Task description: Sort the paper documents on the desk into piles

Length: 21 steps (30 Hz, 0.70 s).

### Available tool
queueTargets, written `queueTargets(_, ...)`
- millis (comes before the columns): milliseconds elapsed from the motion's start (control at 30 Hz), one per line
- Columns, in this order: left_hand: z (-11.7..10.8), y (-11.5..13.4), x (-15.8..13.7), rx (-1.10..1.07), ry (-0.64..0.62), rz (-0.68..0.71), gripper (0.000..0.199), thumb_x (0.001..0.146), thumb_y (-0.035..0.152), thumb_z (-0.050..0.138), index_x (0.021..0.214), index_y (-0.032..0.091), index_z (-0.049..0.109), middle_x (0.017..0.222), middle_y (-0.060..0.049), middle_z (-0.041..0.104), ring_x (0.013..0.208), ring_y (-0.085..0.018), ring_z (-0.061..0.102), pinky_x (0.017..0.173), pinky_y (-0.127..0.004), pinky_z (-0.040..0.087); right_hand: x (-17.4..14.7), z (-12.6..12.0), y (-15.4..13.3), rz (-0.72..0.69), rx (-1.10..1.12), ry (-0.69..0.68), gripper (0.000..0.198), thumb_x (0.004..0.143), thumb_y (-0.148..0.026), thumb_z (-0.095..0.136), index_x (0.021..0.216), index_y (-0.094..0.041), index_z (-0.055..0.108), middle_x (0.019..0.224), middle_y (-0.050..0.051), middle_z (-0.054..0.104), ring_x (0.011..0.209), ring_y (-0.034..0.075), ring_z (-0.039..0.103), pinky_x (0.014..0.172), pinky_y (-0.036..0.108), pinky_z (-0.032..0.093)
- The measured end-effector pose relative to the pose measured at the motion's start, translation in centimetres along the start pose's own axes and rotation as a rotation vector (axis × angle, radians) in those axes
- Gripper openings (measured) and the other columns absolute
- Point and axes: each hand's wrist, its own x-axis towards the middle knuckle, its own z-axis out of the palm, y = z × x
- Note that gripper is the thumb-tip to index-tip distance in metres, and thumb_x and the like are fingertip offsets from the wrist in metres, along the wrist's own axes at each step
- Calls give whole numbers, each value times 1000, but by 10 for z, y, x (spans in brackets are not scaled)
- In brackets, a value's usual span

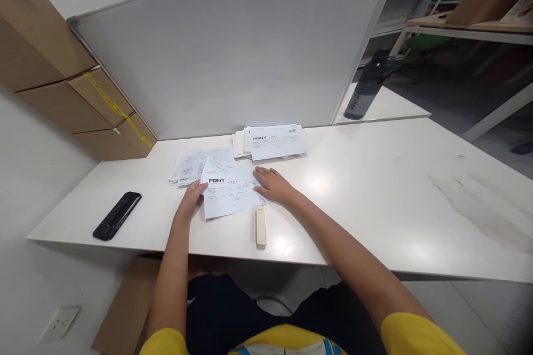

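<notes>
Printed paper sheets (pixel 227 199) headed "PONY" lie slightly fanned on the white table in front of me. At their left edge my left hand (pixel 192 199) pinches them, thumb on top and the other fingers mostly hidden. My right hand (pixel 272 184) rests flat with fingers stretched out, touching the sheets' right edge. Just below the sheets is a slim cream stapler (pixel 261 227). Partly under the sheets, to the upper left, spreads a loose pile of papers (pixel 189 166). Behind them sits a thicker stack of similar papers (pixel 277 143), against the whiteboard.
A black phone-like device (pixel 117 216) lies on the table (pixel 375 188) at the left. A whiteboard (pixel 233 50) stands along the back edge, with cardboard boxes (pixel 45 39) stacked left of it. At the back right is a dark water bottle (pixel 368 86).
</notes>
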Motion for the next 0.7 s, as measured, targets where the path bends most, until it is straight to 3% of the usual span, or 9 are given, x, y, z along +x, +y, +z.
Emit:
queueTargets(567, 4, 2, -2, -24, 4, 8, 35, 70, 34, 78, 100, 15, 73, 89, -10, 78, 83, -28, 74, 67, -33, 57, -2, -2, 0, -2, 4, -13, 68, 99, -48, 37, 156, -10, 35, 165, 16, 27, 154, 27, 24, 125, 47, 16)
queueTargets(700, 6, 4, -5, -41, -3, 13, 42, 70, 30, 78, 110, 17, 71, 98, -10, 77, 87, -28, 74, 71, -35, 59, -2, -1, 0, 4, 2, -2, 67, 100, -48, 37, 155, -11, 36, 165, 15, 27, 154, 26, 24, 125, 45, 15)
